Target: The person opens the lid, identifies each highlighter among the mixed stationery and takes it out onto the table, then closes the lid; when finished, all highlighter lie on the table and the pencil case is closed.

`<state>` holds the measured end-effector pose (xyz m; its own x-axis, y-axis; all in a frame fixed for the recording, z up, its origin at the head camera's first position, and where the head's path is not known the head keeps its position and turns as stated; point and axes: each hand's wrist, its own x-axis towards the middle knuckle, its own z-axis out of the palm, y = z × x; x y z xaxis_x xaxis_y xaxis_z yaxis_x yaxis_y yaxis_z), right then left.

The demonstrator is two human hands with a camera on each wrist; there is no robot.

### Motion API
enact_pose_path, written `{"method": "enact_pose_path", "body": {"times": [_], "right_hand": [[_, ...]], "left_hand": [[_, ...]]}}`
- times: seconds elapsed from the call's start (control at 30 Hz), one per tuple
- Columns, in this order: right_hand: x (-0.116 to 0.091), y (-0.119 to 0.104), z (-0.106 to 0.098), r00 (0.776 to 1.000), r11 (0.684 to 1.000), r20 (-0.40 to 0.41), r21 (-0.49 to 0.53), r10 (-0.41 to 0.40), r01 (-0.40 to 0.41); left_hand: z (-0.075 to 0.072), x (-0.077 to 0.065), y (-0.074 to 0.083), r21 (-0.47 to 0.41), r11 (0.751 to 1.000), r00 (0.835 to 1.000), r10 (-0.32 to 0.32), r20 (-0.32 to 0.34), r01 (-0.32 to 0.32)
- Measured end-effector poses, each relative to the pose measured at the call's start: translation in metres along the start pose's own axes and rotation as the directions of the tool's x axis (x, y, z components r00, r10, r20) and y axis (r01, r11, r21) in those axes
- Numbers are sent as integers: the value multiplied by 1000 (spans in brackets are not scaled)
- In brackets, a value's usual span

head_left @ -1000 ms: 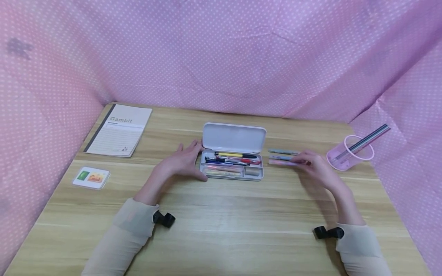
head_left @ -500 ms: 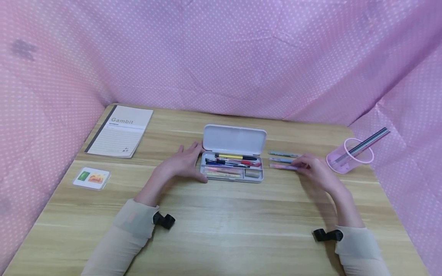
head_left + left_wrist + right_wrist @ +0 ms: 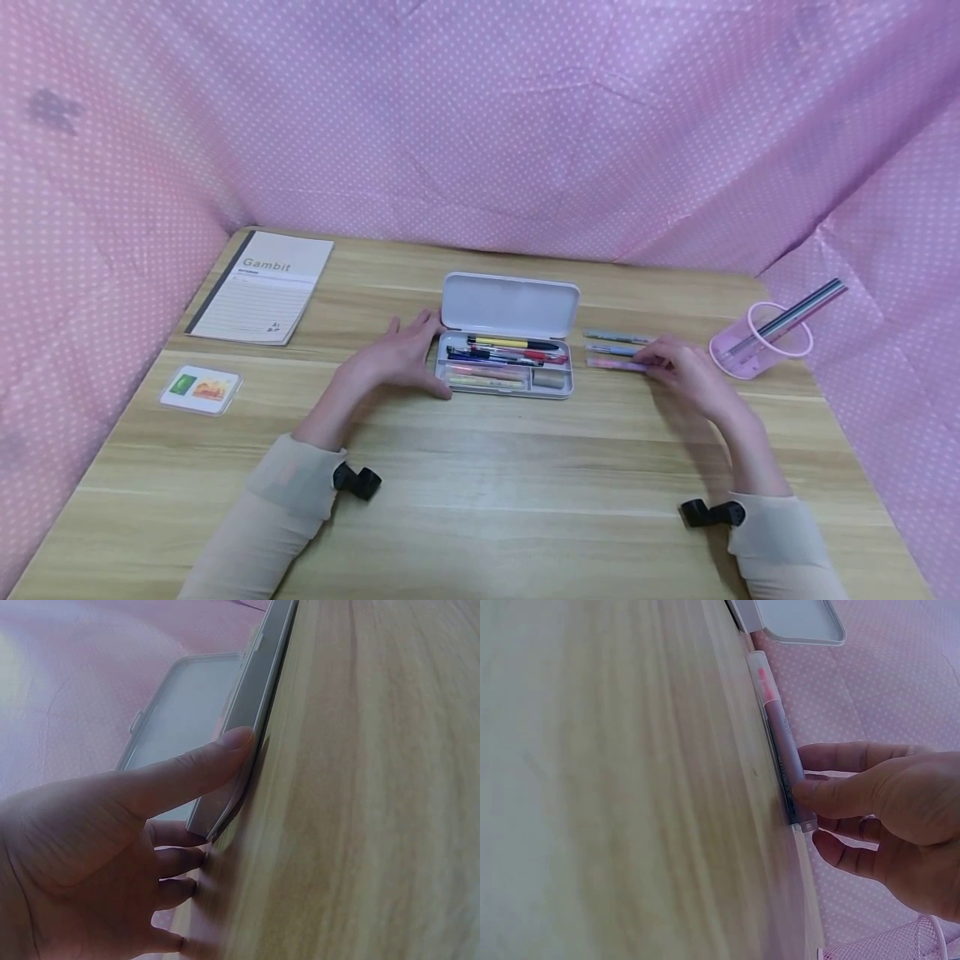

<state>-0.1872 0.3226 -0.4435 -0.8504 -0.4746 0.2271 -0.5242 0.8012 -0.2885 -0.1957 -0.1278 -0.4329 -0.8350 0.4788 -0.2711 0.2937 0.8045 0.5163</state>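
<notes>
An open white pencil case (image 3: 508, 304) stands mid-table in the head view, holding several pens and a grey block (image 3: 548, 379). My left hand (image 3: 397, 354) spans its left end. In the left wrist view the thumb (image 3: 187, 769) presses the front wall, with the other fingers around the corner. My right hand (image 3: 686, 375) pinches the end of a pink highlighter (image 3: 784, 742) lying on the table right of the case. Behind it lie a blue pen (image 3: 609, 350) and a greenish pen (image 3: 617, 337), their right ends near or under my fingers.
At the right, a pink mesh pen holder (image 3: 738, 346) leans or lies tilted, with several dark sticks (image 3: 802, 308) in it. A notebook (image 3: 262, 287) lies back left, and a small clear-edged card (image 3: 200, 389) in front of it. Pink dotted cloth (image 3: 480, 125) surrounds the wooden table (image 3: 480, 500).
My right hand has come down slightly with the highlighter, which now lies flat in line with the other two pens. The left hand stays at the case. The head view tilts a little.
</notes>
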Motion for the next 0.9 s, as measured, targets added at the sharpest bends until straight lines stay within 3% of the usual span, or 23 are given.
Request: {"method": "enact_pose_path", "body": {"times": [0.9], "right_hand": [[0,-1,0,1000,1000,3,10,11,-11]], "left_hand": [[-1,-2,1,0,1000,1000,0,0,0]]}}
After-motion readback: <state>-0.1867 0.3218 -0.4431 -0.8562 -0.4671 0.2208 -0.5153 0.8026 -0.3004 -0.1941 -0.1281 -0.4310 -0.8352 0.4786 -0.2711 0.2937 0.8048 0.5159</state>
